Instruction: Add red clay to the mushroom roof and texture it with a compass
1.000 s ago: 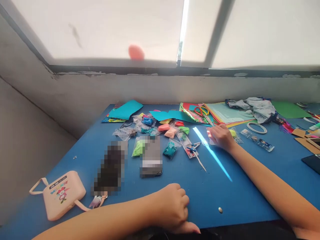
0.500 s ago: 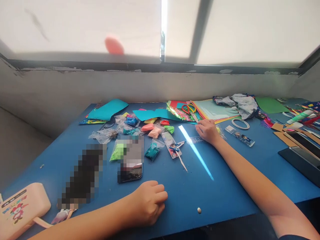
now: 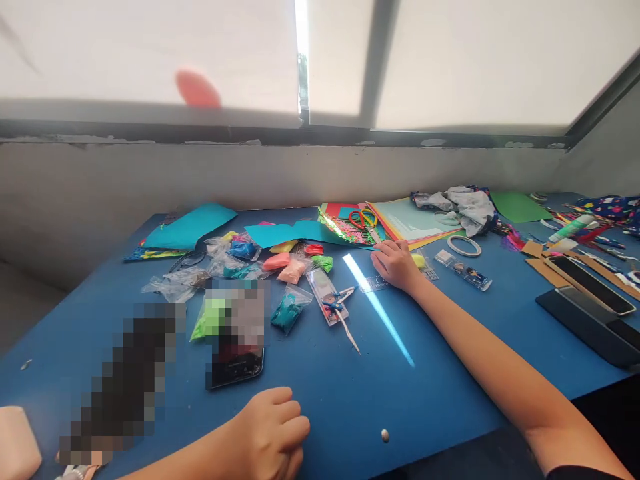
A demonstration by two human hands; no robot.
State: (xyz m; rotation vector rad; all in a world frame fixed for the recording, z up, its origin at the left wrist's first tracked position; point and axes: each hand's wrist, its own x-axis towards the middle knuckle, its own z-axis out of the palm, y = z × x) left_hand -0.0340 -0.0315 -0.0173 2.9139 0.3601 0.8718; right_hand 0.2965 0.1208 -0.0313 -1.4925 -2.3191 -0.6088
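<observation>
My left hand rests on the blue table in a loose fist, near a dark phone; nothing shows in its fingers. My right hand reaches to the far side, its fingers curled and fingertips hidden. Just beyond them lie scissors with red and yellow handles, blades pointing to the fingers. A clear ruler lies beside that hand, partly covered by it. To its left are a blue-and-white compass on a flat packet and a bag of teal clay.
More bagged clay and teal paper lie at the back left. Behind my right hand are coloured sheets, a white ring and crumpled cloth. A glue stick and a phone-like slab sit at right.
The view has turned slightly right, so everything appears further left. Both hands keep their places relative to the things on the table.
</observation>
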